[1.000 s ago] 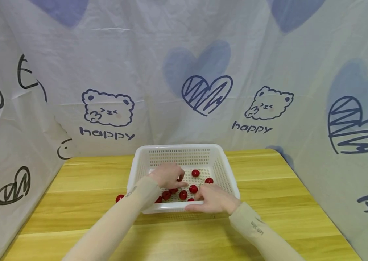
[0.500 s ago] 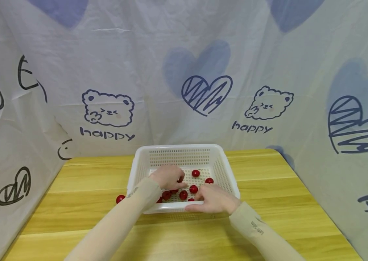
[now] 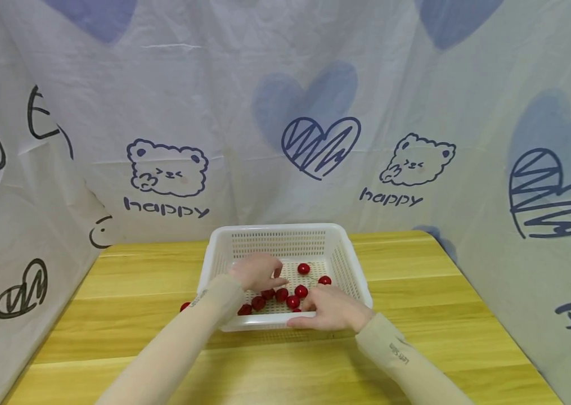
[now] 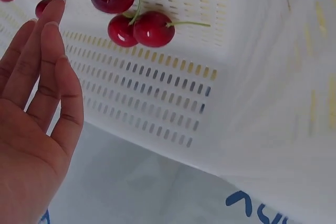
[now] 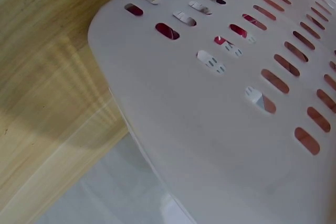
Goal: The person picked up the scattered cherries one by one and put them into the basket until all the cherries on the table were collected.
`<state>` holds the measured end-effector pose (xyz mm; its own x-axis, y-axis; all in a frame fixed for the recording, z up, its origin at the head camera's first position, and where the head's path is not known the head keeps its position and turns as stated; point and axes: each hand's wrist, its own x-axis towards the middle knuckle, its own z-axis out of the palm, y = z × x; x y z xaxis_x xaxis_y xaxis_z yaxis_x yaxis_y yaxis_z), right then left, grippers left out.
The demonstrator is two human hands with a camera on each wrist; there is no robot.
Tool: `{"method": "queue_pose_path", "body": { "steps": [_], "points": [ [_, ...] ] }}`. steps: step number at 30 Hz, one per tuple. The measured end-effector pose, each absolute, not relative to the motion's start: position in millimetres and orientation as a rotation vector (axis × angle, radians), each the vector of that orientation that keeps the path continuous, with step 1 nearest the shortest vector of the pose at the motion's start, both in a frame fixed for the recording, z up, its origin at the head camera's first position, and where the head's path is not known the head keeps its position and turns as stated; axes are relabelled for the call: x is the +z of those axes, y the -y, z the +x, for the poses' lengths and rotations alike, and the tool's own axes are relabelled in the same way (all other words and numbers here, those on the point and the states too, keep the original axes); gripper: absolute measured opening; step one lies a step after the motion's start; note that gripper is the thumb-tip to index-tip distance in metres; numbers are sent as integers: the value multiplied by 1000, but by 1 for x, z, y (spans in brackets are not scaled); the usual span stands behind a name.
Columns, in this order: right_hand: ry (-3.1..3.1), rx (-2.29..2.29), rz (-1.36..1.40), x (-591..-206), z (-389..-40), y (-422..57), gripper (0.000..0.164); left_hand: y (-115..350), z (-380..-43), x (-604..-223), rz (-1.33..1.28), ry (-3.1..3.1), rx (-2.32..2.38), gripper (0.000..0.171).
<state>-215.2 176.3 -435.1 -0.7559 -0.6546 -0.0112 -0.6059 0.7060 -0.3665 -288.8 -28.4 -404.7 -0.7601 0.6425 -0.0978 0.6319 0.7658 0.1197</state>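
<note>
A white slotted plastic basket [image 3: 275, 227] holds several red cherries [image 3: 303, 269], some with green stems. My left hand [image 3: 259, 272] reaches inside it above the cherries. In the left wrist view its fingers are nearly straight, with no cherry visibly held; the left hand [image 4: 37, 108] is beside a small cherry [image 4: 44, 8] near its fingertips. With my right hand [image 3: 333, 307] I grip the near rim, thumb outside and fingers inside. The right wrist view is mostly filled by the basket wall [image 5: 199, 124]; cherries and fingers show through its slots.
One cherry [image 3: 185, 306] lies outside the basket on its left, partly behind the left sleeve. The wood-grain table [image 3: 417, 281] runs to both sides. A printed cloth [image 3: 244, 140] hangs close behind the basket.
My left hand has shifted slightly left, and its fingers no longer surround the red patch seen before. Cherries in front of it have rolled a little. The right hand stays on the rim.
</note>
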Motion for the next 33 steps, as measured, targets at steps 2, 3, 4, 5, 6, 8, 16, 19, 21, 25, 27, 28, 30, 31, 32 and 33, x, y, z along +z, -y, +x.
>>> {"method": "queue_pose_path", "body": {
  "steps": [2,3,4,5,6,8,16,19,21,25,27,28,30,31,32,33],
  "points": [
    [-2776,-517,-1033,-436,-215,-176,61,31,-289,-401,1013,-2838,139,26],
    [-2776,-518,-1030,-436,-215,-177,61,32,-289,-399,1012,-2844,149,26],
    [-2774,-521,-1026,-436,-215,-177,61,33,-289,-398,1011,-2854,151,26],
    [-2774,-521,-1023,-436,-215,-177,61,35,-289,-396,1005,-2859,156,25],
    [-2774,-522,-1020,-436,-216,-177,62,36,-289,-393,1001,-2866,157,25],
    [-2770,-531,-1014,-436,-216,-177,62,38,-289,-387,995,-2869,177,25],
    [-2782,-514,-1013,-435,-215,-176,62,53,-288,-367,1050,-2931,269,21],
    [-2776,-519,-1000,-435,-215,-175,61,63,-287,-362,1092,-2975,302,20],
    [-2770,-523,-985,-435,-215,-175,61,70,-286,-358,1112,-3023,302,18],
    [-2770,-517,-975,-434,-214,-175,61,85,-283,-354,1105,-3097,313,18],
    [-2775,-510,-974,-434,-214,-175,61,92,-281,-352,1085,-3105,353,17],
    [-2776,-507,-974,-433,-214,-175,61,96,-281,-352,1074,-3106,369,17],
    [-2776,-506,-971,-433,-214,-175,61,103,-279,-352,1059,-3116,413,17],
    [-2776,-505,-972,-433,-214,-175,61,106,-279,-352,1053,-3124,436,16],
    [-2774,-506,-975,-433,-214,-174,61,110,-278,-352,1040,-3132,466,16],
    [-2772,-510,-980,-433,-213,-174,61,114,-277,-352,1027,-3140,496,16]
  ]
}}
